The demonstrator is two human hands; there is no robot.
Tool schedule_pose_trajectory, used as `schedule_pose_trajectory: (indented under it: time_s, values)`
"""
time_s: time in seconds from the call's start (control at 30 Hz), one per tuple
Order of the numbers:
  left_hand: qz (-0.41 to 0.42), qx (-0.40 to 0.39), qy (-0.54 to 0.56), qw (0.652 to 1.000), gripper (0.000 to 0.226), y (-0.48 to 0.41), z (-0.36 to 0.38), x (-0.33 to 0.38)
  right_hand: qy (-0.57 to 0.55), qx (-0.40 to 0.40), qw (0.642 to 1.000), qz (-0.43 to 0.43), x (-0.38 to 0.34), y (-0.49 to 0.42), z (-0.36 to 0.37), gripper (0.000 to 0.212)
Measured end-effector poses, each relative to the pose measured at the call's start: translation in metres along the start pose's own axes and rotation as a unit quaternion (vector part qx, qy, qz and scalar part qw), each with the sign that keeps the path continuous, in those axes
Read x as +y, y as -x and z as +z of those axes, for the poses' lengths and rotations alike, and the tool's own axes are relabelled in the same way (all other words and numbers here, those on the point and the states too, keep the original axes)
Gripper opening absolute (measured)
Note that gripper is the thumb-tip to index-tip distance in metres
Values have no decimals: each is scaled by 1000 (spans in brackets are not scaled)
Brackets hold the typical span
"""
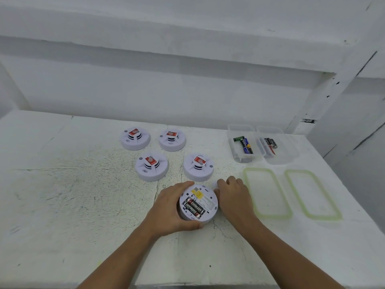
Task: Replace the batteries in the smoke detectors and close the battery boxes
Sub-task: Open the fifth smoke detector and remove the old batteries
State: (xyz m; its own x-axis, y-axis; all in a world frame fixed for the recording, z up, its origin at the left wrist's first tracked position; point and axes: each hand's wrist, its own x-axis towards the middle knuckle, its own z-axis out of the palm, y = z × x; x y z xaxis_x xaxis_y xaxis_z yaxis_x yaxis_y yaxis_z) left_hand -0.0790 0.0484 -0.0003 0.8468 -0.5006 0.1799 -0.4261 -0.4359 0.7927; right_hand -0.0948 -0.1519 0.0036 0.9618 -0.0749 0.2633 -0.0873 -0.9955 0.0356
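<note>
Desk (62, 195), white and scuffed, is being viewed from its near edge.

Mid-desk, four units are being observed dome-up in two rows: far-left detector (135, 139), far-right detector (172, 140), near-left detector (151, 166), near-right detector (198, 166). A red label is being shown on each.

Toward the near edge, the fifth detector (199, 203) is being held upside down on the desk by the left hand (168, 209), whose grip is being clamped round its rim. Its battery bay is being left uncovered, and two black batteries (193, 207) are being seen inside, side by side.

Just right of it, the right hand (234, 195) is being rested with curled fingers against a small white piece (215, 184). Whether that grip is being closed on the piece cannot be told.

Toward the far right corner, two clear boxes are being seen touching: the left box (239, 128) with mixed batteries (244, 144), the right box (279, 151) with dark batteries (270, 143). Nearer, two green-rimmed lids (267, 192) (312, 195) are being seen flat, apart.
</note>
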Motion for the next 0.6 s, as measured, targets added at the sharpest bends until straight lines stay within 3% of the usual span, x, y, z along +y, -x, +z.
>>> schedule_pose_trajectory:
  time_s: [0.17, 0.23, 0.37, 0.5, 0.6]
  values:
    - [-26, -13, -5, 1000, 97, -2, 5, -5, -52, -10, 999, -7, 7, -4, 5, 19]
    - [-21, -13, -3, 1000, 91, -4, 5, -6, -153, 6, 988, 6, 10, -7, 0, 5]
    - [7, -5, 2, 1000, 74, -8, 1, 4, -327, -64, 942, -43, -1, -11, -28, 13]
    - [18, -1, 3, 1000, 71, -8, 1, 5, -339, -146, 921, -122, -12, -11, -39, 14]
    - [15, -5, -10, 1000, 74, -8, 3, 5, -307, -153, 925, -160, -16, -12, -38, 14]
